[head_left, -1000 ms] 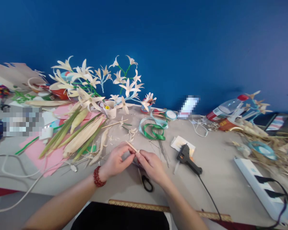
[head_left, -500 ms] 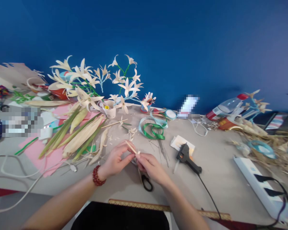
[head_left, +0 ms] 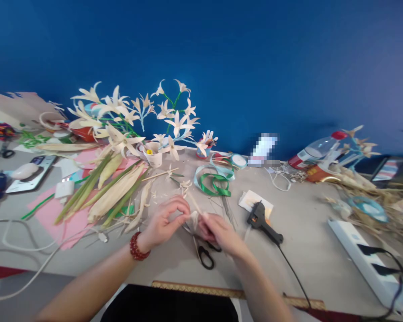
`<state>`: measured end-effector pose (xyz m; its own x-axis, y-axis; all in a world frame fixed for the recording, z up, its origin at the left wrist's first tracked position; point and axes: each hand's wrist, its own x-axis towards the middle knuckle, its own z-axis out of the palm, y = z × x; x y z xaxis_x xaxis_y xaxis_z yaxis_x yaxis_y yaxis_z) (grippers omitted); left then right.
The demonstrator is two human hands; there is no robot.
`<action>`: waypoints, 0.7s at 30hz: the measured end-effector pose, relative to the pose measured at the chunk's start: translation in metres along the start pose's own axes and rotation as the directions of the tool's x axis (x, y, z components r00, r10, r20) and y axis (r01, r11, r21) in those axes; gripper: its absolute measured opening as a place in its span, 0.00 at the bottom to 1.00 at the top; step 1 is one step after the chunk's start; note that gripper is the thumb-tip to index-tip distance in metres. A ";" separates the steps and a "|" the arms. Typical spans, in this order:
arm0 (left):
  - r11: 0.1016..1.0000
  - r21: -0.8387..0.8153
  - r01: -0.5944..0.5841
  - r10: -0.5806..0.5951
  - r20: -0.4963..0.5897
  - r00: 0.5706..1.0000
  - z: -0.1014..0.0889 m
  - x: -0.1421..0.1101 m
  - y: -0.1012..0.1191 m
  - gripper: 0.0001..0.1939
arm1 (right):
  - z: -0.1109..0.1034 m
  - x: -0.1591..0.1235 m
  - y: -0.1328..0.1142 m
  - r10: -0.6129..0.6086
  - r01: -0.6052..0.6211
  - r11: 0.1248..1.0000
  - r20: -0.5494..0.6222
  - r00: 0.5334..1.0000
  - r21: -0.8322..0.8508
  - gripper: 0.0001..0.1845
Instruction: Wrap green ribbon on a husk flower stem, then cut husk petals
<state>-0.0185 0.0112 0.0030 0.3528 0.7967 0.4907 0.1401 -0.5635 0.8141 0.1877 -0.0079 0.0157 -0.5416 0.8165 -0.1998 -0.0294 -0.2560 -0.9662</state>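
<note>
In front of my body, my right hand (head_left: 221,232) pinches a narrow pale strip of corn husk (head_left: 194,203) that points up and to the left. A small whitish bit hangs beside its fingertips. My left hand (head_left: 166,221), a red beaded bracelet (head_left: 139,246) on its wrist, is curled with thumb and forefinger together, close to the husk strip. What those fingers hold is too small to make out. Below the hands lie black-handled scissors (head_left: 206,258), their blades partly hidden. Loose corn husks (head_left: 117,197) lie to the left of my left hand.
A black glue gun (head_left: 263,223) with its cord lies right of my hands. Green ribbon (head_left: 216,184) and thin wires (head_left: 227,208) lie ahead. Husk flowers (head_left: 177,123) stand at the back left. A white power strip (head_left: 352,257) is at the right, white cables at the left.
My hands have moved apart, the right one shifting right with the husk strip. The strip now leaves the left fingers. More of the scissors' handles shows.
</note>
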 end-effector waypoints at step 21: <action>1.000 0.014 -0.005 0.005 0.009 1.000 -0.004 0.000 -0.001 0.04 | 0.004 0.004 -0.001 -0.116 0.106 0.966 -0.032 0.993 -0.235 0.28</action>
<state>-0.0220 0.0127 0.0032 0.3620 0.7919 0.4918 0.1513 -0.5705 0.8072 0.1823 -0.0064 0.0164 -0.5075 0.8568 -0.0912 0.1117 -0.0396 -0.9930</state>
